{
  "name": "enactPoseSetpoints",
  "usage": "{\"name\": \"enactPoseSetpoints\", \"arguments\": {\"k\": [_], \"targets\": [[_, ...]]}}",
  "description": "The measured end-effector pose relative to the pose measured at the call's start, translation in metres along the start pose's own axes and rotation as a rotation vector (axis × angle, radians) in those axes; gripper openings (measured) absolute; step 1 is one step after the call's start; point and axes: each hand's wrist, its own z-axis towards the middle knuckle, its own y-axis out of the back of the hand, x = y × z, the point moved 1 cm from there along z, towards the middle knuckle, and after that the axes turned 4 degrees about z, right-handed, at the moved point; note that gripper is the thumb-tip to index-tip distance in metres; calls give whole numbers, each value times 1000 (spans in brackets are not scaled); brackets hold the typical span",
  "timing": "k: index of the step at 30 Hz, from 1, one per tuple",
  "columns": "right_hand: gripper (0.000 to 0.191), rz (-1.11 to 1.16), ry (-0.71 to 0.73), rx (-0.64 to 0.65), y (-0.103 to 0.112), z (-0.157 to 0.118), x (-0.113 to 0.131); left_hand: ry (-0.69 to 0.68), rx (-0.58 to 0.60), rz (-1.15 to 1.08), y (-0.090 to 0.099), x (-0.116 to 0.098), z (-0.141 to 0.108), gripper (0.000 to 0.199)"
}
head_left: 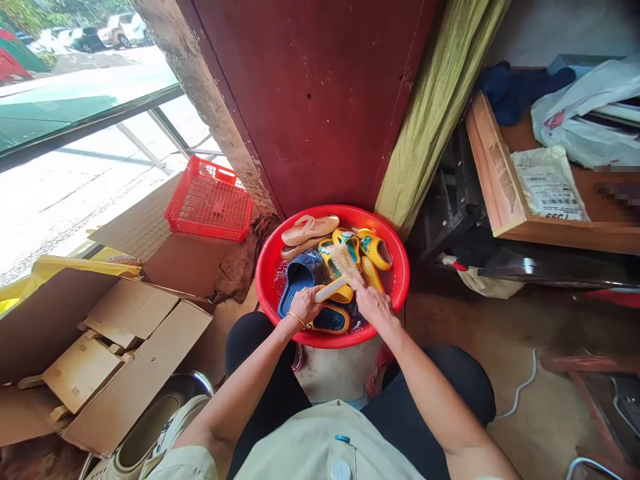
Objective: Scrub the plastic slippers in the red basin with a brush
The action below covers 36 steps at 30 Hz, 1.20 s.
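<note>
In the head view, a red plastic basin [266,283] with water and several shoes stands between my knees. My left hand [306,305] is closed around the handle of a pale scrubbing brush [331,289]. At the lower end of the brush's bristled head is my right hand [375,307], its fingers curled against it; the fingertips are partly hidden. Under and around the brush lie yellow clogs [375,248] with green decoration. A dark blue slipper [299,277] is at the left, and peach flip-flops [310,230] rest against the back rim.
A red crate [210,203] sits on cardboard at the left, behind an open carton [145,360] with wooden pieces. Dark red door panel [310,113] and yellow-green curtain [440,113] rise behind the basin. A wooden tray [500,173] with bags is on the right.
</note>
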Motion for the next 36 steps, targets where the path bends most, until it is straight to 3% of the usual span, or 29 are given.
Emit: {"name": "enactPoseSetpoints", "arguments": {"k": [3, 7, 9, 13, 16, 20, 23, 27, 33, 36], "targets": [[57, -14, -118, 18, 2, 9, -17, 2, 37, 11, -3, 3, 5, 48], [56, 53, 56, 43, -7, 5, -2, 66, 105, 13, -2, 7, 16, 47], [56, 69, 32, 36, -7, 5, -1, 50, 149, -52, 2, 10, 25, 37], [56, 90, -146, -10, 4, 16, -33, 164, 228, -207, 15, 21, 48, 19], [57, 150, -138, -14, 9, 20, -51, 228, 260, -208, 25, 23, 69, 17], [54, 166, -108, 49, 6, 17, -52, 233, 272, -151, 25, 12, 79, 17], [52, 182, -87, 65, 10, 17, -52, 213, 214, -47, 13, -2, 62, 21], [55, 253, -119, -13, 24, 19, -65, -28, 52, 78, 7, -11, 32, 36], [54, 369, -165, -189, 38, 16, -83, -301, -111, 19, 51, -8, 16, 34], [54, 430, -151, -256, 41, 16, -86, -230, -214, -81, 65, -11, 21, 38]]}}
